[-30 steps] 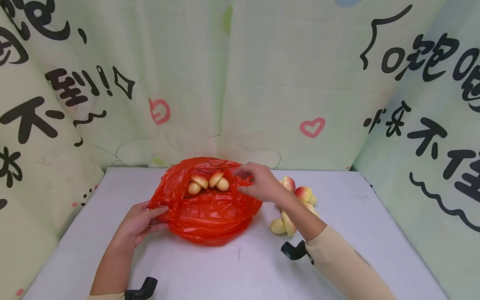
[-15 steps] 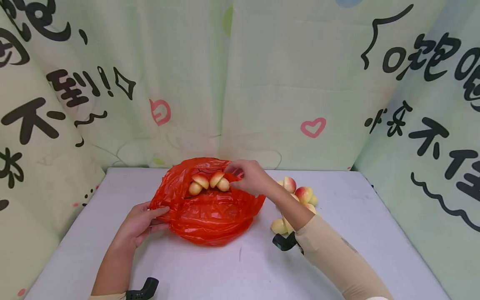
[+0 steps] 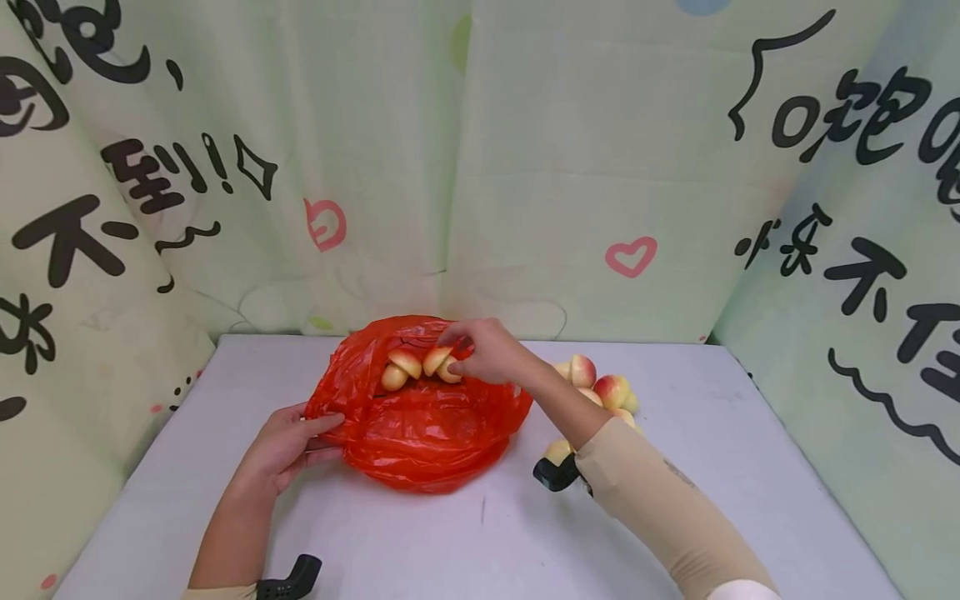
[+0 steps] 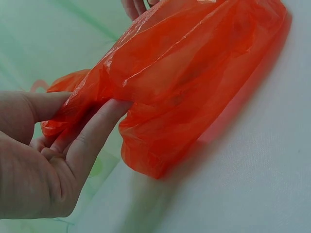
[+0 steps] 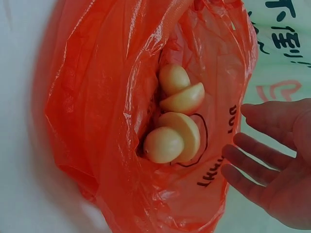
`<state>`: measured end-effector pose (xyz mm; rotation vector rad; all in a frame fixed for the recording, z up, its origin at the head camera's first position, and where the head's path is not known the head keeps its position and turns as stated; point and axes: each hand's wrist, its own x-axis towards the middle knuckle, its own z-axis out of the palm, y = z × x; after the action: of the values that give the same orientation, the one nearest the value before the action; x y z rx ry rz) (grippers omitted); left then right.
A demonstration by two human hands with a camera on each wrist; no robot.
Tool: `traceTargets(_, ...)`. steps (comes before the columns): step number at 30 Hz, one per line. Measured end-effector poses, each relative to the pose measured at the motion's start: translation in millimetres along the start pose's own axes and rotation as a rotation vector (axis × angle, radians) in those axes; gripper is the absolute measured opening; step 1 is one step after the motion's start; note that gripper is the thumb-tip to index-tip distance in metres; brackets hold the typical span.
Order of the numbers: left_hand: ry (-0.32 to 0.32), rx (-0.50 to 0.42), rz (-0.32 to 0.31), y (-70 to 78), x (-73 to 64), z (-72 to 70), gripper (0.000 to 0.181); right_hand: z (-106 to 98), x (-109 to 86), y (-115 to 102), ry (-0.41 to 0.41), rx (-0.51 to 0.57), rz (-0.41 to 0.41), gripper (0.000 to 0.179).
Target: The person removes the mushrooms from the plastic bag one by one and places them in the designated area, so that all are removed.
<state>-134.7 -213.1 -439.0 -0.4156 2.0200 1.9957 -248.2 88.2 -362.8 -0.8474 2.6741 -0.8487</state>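
Observation:
A red plastic bag (image 3: 431, 446) lies on the table with its mouth spread toward the camera. My left hand (image 3: 288, 437) pinches its left edge; in the left wrist view the thumb and fingers (image 4: 95, 133) grip the thin film. Inside the mouth sit two mushroom-shaped pieces (image 5: 165, 144) with yellow-red caps and pale round stems, side by side. Over the right part of the opening is my right hand (image 3: 487, 350), partly covering the right piece. In the right wrist view its fingers (image 5: 255, 153) are loosely extended beside the bag's rim and hold nothing.
More mushroom-shaped pieces (image 3: 611, 390) are clustered on the white table (image 3: 420, 542) right of the bag, partly hidden behind the right forearm. A patterned curtain (image 3: 525, 167) encloses the table at the back and both sides.
My right hand has moved left over the bag mouth, toward the right mushroom-shaped piece. My left hand keeps its grip on the bag. The two pieces inside stay in place.

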Motion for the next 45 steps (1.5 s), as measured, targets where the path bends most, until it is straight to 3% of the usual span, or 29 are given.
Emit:
traceTargets(8,0.002,0.007,0.003,0.8,-0.9,0.7,0.063,2,13.1,0,-0.031,-0.017,0.021,0.037)
traceTargets(24,-0.008,0.004,0.022,0.5,-0.2,1.6,0.059,9,40.5,2,-0.087,-0.164,0.044,0.038)
traceTargets(35,-0.018,0.005,0.017,-0.1,0.6,2.0,0.059,16,49.7,8,-0.099,-0.182,0.097,0.044)
traceTargets(45,-0.009,0.006,0.016,-0.6,0.6,2.7,0.058,25,54.3,19,-0.098,-0.19,0.066,0.055)
